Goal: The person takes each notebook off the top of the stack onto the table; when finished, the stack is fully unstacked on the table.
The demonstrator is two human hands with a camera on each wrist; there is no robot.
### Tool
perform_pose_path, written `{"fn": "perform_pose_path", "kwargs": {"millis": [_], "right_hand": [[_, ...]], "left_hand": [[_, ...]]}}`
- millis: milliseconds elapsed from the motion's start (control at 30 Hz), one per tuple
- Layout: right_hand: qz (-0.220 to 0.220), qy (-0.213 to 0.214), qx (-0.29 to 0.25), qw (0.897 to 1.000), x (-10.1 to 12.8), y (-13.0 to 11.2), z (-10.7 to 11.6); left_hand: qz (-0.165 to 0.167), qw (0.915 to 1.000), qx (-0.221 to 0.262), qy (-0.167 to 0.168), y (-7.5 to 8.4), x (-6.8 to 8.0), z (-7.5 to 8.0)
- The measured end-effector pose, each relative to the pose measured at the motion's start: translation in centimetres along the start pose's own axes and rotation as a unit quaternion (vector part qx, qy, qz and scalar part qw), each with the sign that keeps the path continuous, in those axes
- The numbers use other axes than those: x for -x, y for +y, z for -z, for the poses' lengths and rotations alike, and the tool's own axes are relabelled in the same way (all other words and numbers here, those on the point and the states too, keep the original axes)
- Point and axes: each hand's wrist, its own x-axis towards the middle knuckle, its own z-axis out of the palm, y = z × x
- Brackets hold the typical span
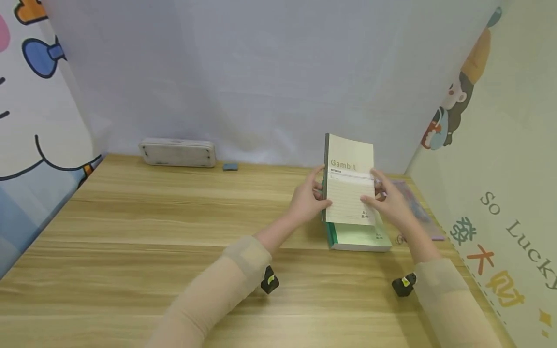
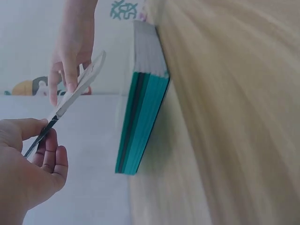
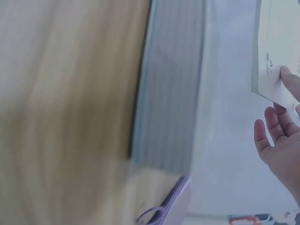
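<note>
A Gambit notebook (image 1: pixel 350 193) is tilted in the air, apart from the stack of green-spined notebooks (image 1: pixel 362 238) below it on the counter (image 1: pixel 261 299). The left hand (image 1: pixel 306 202) pinches its dark spine edge and the right hand (image 1: pixel 390 203) its opposite edge, thumbs on the cover and fingers behind; gripping both sides probably keeps the thin booklet steady and unbent. Its cover faces the person, so the printing reads upright. The stack lies flat, which likely lets it rest steadily without a supporting hand.
</note>
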Motion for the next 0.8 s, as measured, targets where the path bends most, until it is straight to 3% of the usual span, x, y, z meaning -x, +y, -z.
{"fn": "perform_pose_path", "kwargs": {"millis": [233,433,633,800], "right_hand": [[0.012,-0.009,0.007,1.0,-0.9,-3.4,-0.2],[0.047,-0.033,-0.008,0.998,-1.6,-4.8,-1.0],[0.075,-0.075,0.003,0.994,-1.9,-5.0,-2.5],[0.078,-0.115,-0.001,0.99,-1.8,-5.1,-3.8]], "left_hand": [[0.014,0.9998,-0.012,-0.006,0.0,-0.2,3.6],[0.033,0.9982,-0.035,-0.036,-0.6,-0.3,6.2],[0.038,0.9903,-0.101,-0.087,-1.6,-0.1,8.4],[0.026,0.9795,-0.169,-0.106,-2.6,0.8,9.8]]}}
